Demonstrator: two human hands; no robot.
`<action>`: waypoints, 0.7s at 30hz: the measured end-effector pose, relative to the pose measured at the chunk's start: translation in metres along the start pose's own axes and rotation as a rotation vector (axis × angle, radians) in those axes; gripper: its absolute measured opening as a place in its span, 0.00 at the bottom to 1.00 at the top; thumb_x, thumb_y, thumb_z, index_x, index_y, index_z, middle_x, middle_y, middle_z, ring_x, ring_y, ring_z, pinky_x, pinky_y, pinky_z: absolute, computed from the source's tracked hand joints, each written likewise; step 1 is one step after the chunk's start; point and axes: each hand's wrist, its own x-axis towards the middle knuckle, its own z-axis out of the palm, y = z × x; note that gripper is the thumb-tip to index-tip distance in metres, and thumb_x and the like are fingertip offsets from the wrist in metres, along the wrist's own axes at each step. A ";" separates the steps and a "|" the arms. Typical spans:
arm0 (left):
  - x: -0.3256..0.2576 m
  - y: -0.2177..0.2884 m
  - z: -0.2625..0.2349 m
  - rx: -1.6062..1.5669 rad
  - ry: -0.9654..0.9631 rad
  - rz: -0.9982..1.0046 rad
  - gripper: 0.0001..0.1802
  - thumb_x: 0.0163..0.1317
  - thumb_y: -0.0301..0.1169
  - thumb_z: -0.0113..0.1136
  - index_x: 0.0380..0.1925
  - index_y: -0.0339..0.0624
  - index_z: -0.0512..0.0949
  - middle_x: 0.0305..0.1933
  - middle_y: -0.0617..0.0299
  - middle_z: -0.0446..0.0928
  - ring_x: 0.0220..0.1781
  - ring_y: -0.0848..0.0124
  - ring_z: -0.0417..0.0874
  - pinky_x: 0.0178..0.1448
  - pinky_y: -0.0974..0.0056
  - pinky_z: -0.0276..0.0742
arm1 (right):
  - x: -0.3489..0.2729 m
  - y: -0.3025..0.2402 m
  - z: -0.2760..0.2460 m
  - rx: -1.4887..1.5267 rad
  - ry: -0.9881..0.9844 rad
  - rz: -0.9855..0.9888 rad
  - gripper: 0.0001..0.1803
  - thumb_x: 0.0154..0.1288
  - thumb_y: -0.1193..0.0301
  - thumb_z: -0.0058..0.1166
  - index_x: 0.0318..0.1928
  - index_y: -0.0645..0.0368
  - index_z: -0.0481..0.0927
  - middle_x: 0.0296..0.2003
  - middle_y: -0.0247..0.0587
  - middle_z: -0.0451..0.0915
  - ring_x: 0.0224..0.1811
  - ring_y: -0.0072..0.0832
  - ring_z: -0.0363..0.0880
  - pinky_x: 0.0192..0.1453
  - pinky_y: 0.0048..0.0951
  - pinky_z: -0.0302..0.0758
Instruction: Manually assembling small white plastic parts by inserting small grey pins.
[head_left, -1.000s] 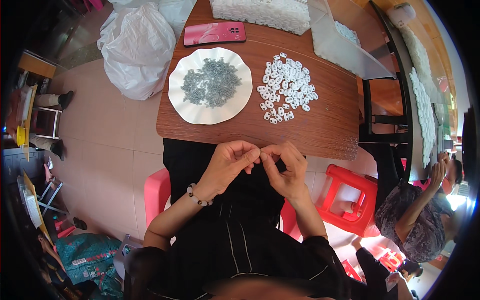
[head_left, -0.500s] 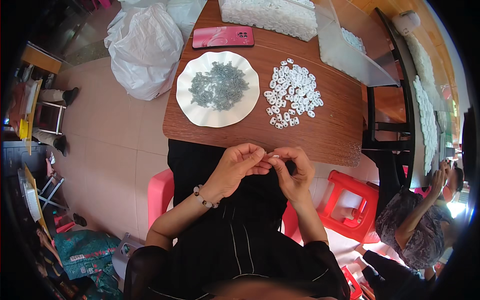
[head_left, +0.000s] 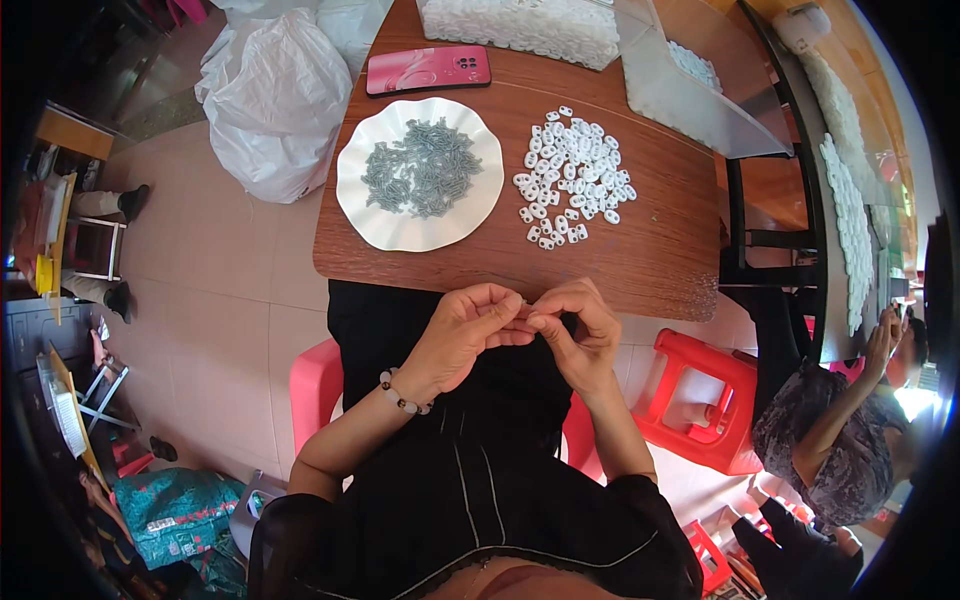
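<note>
My left hand (head_left: 462,338), with a beaded bracelet (head_left: 402,395) on its wrist, pinches thumb against fingers over my lap. Its fingertips meet those of my right hand (head_left: 582,338), also closed in a pinch. Whatever lies between the fingertips is too small and covered to make out. Beyond my hands a white plate with a wavy rim (head_left: 360,222) holds many small grey, rod-like pieces (head_left: 425,168). To its right lies a loose pile of small white oval plastic pieces with holes (head_left: 580,170).
A pink phone (head_left: 428,71) lies behind the plate on the wooden table (head_left: 440,272). White pieces fill a clear bin (head_left: 520,30) at the back. A white bag (head_left: 275,110) stands left, a red stool (head_left: 700,400) right. Another person (head_left: 835,430) sits at far right.
The view has shifted slightly, moving the table a little left and up. A small white piece that showed at my right fingertips is now hidden. Both hands stay pinched together.
</note>
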 end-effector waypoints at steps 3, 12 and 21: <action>0.000 0.000 0.000 -0.034 -0.030 -0.039 0.11 0.70 0.33 0.53 0.41 0.35 0.77 0.40 0.59 0.81 0.40 0.73 0.83 0.48 0.67 0.81 | 0.001 -0.001 -0.002 -0.004 -0.072 -0.041 0.07 0.53 0.76 0.66 0.31 0.60 0.80 0.32 0.38 0.80 0.36 0.27 0.74 0.41 0.27 0.69; -0.001 -0.004 0.002 0.093 0.054 0.057 0.08 0.67 0.29 0.56 0.39 0.34 0.77 0.36 0.60 0.80 0.37 0.75 0.82 0.44 0.69 0.80 | 0.002 -0.002 -0.005 -0.038 -0.078 -0.021 0.07 0.53 0.75 0.67 0.32 0.57 0.82 0.27 0.33 0.78 0.29 0.24 0.72 0.36 0.24 0.68; 0.006 -0.011 0.006 0.323 0.161 0.293 0.07 0.66 0.26 0.58 0.38 0.32 0.77 0.33 0.61 0.80 0.33 0.78 0.79 0.41 0.73 0.76 | -0.002 -0.011 0.002 -0.136 -0.097 0.006 0.06 0.55 0.77 0.66 0.34 0.60 0.83 0.26 0.35 0.80 0.27 0.23 0.76 0.27 0.21 0.73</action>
